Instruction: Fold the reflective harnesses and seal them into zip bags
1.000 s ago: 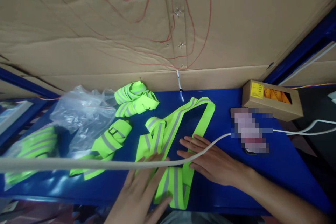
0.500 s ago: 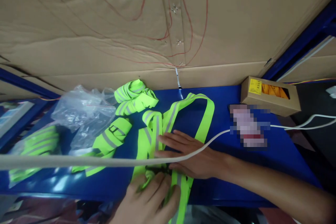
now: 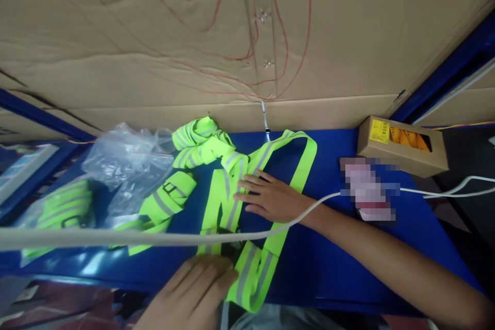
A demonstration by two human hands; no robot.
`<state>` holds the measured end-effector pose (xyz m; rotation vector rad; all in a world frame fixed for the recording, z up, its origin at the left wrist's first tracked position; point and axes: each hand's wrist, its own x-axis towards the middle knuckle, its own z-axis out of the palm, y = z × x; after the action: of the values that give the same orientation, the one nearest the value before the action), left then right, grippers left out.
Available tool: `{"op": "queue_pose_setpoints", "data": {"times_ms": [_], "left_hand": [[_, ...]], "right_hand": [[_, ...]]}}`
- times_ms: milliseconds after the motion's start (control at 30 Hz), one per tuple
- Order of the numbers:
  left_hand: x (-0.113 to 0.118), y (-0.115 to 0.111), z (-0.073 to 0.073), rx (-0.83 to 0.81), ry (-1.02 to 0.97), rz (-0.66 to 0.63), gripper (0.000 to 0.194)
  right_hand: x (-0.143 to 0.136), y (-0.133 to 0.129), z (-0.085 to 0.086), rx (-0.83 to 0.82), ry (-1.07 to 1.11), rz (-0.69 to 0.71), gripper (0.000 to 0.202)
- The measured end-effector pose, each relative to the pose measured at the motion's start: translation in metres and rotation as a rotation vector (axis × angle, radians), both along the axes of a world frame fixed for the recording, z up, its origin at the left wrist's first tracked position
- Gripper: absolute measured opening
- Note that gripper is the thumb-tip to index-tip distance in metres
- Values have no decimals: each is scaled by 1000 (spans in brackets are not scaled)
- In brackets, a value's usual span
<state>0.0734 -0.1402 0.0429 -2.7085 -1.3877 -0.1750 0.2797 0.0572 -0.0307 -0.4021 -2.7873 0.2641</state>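
Note:
A neon yellow-green reflective strap vest (image 3: 303,170) with grey stripes lies spread in loops on the blue table. My right hand (image 3: 273,198) rests on its upper straps, fingers stretched out and apart. Nearer to me, my left hand (image 3: 197,289) has its fingers curled at the vest's lower straps, beside a dark buckle (image 3: 231,247). The fingertips are partly hidden, but they look closed on strap. A lower strap loop (image 3: 247,278) hangs at the table's front edge.
Folded reflective straps (image 3: 201,139) and another bundle with a buckle (image 3: 168,198) lie left, near clear plastic bags (image 3: 127,160). A wrapped bundle (image 3: 65,203) is farther left. Right are a blurred phone (image 3: 365,188) and a cardboard box (image 3: 404,147). A white cable (image 3: 154,238) crosses the view.
My left hand has drawn back toward me and left, away from my right hand. My right hand has shifted slightly up the straps. The lower strap now bends into a loop.

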Motion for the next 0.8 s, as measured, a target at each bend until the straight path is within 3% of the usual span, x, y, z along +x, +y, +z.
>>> {"op": "queue_pose_setpoints", "data": {"times_ms": [233,433,500,600,667,733,800], "left_hand": [[14,27,-12,-173,20,51,82],[-15,25,-16,-308,-44,129,88],[-25,29,-21,-323,-112,163,76],[-28,45,-27,-292,-212,179,49],[-20,59,-27,-255,-255,159,42],[-8,73,-24,-246,-280,124,37],[5,85,-20,-279,-303,84,38]], "right_hand": [[4,-1,0,-2,22,-40,45],[14,23,2,61,2,-146,45],[12,23,12,130,-34,-148,40],[3,-5,37,166,17,-109,32],[0,-35,50,31,76,-87,40],[4,-61,54,-115,72,-124,66],[17,-73,50,-149,20,-229,69]]}}
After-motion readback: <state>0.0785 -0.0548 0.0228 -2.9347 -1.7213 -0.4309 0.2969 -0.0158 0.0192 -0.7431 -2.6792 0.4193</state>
